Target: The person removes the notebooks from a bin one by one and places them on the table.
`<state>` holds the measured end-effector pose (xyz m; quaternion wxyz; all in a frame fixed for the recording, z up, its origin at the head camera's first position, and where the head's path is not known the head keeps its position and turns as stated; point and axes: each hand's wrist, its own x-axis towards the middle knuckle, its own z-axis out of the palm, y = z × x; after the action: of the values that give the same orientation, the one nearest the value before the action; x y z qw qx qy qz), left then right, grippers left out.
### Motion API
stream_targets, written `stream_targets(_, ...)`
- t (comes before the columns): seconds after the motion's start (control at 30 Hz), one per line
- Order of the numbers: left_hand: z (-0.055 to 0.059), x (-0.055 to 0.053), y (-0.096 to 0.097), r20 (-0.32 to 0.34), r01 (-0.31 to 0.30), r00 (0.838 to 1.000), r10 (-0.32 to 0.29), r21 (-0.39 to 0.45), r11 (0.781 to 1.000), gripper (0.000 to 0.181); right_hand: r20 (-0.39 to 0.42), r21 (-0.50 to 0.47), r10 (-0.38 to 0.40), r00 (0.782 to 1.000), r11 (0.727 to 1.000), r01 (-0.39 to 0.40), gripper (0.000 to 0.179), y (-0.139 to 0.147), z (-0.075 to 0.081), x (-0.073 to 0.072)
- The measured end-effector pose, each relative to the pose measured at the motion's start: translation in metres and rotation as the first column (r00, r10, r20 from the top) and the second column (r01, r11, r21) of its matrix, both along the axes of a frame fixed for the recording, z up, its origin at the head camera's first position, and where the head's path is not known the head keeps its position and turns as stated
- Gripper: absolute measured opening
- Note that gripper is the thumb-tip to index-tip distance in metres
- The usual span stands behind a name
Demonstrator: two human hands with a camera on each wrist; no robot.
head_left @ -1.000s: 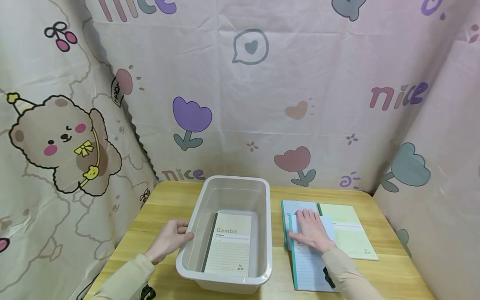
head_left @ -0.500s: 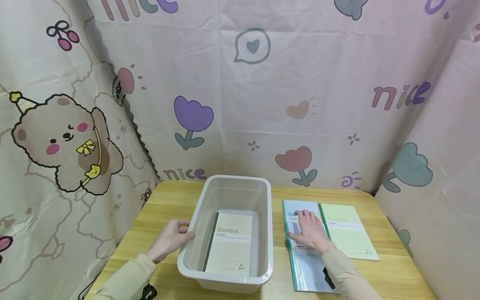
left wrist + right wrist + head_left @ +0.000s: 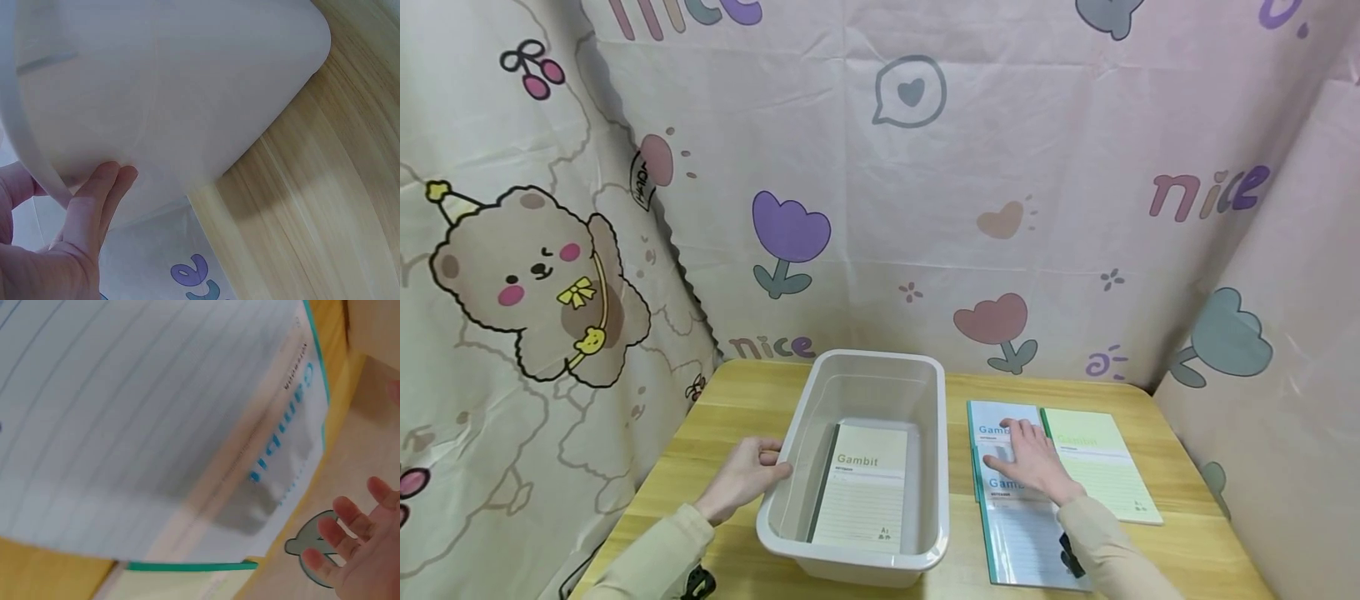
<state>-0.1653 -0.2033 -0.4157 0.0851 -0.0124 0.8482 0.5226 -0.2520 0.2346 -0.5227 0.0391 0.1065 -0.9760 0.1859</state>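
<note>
My left hand (image 3: 741,479) grips the left rim of a beige plastic bin (image 3: 943,467); in the left wrist view its fingers (image 3: 94,200) lie along the outer wall, the thumb across the rim. Inside the bin a cream "Gambit" notebook (image 3: 861,508) with a dark spine lies flat. To the right, my right hand (image 3: 1037,462) is over two overlapping blue notebooks, its fingers spread. The front blue notebook (image 3: 1030,542) partly covers the rear one (image 3: 1003,412). In the right wrist view the right hand (image 3: 362,550) appears apart from the blue cover, holding nothing.
A pale green notebook (image 3: 1105,475) lies right of the blue ones. All stand on a wooden table (image 3: 745,400). A patterned cloth (image 3: 880,208) hangs behind the table and at both sides.
My right hand has come up off the front blue notebook and moved slightly right, baring more of its cover title. The left hand keeps its grip on the bin rim.
</note>
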Motion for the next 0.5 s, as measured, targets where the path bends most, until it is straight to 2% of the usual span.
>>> stream_targets(0.23,0.001,0.000,0.001,0.000,0.000,1.000,0.000,0.002,1.000,0.045,-0.041,-0.025,0.030,0.999,0.999,-0.031,0.071,0.000,0.012,0.000)
stream_targets(0.5,0.000,-0.001,0.001,0.005,0.001,1.000,-0.001,-0.004,1.000,0.044,-0.090,0.008,0.076,0.993,0.997,-0.076,0.067,-0.012,0.031,-0.005)
